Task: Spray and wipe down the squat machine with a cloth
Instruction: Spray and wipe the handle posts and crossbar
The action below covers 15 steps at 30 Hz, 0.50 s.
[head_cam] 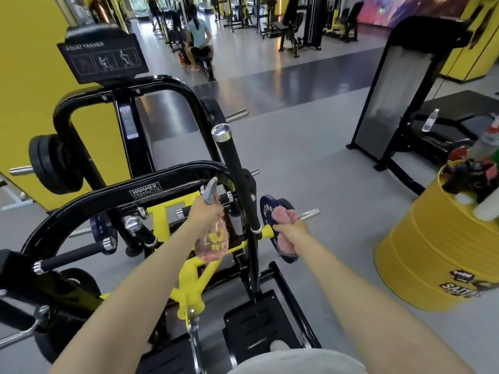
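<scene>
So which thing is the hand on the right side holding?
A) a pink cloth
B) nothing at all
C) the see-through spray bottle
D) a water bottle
A: the right hand grips the pink cloth in front of the blue weight plate, while the left hand holds the spray bottle.

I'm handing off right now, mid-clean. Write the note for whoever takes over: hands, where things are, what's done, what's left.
Left hand: grips the pink spray bottle, trigger head up, over the squat machine.
Right hand: grips the pink cloth at the blue weight plate; contact unclear.
Done: nothing shows which parts were sprayed or wiped.
Left: probably the frame, upright handle and footplate.
Yellow drum stands to the right.
</scene>
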### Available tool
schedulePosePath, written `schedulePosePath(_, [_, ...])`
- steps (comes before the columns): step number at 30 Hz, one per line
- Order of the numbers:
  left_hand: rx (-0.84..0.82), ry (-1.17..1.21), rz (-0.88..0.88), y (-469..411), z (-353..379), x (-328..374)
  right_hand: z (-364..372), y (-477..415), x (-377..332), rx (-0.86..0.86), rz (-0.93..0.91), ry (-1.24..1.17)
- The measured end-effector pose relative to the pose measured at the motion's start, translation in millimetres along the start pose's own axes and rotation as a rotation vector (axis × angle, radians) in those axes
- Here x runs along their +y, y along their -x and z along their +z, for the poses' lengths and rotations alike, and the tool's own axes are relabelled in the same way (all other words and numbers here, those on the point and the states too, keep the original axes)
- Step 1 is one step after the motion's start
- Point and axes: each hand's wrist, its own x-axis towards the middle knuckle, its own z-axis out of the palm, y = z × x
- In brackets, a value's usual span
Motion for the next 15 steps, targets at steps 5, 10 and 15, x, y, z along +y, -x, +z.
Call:
schedulePosePath(5, [0.030, 0.093, 0.103, -41, -14, 30, 1, -27, -36, -0.030, -0.027, -0.081])
schedulePosePath(10, [0.149, 0.140, 0.126, -69, -10, 54, 5, -51, -68, -0.034, -0.053, -0.103])
schedulePosePath(15, [0.149, 0.226, 0.115, -100, 2, 83, 15, -80, -83, -0.099, -0.005, -0.121])
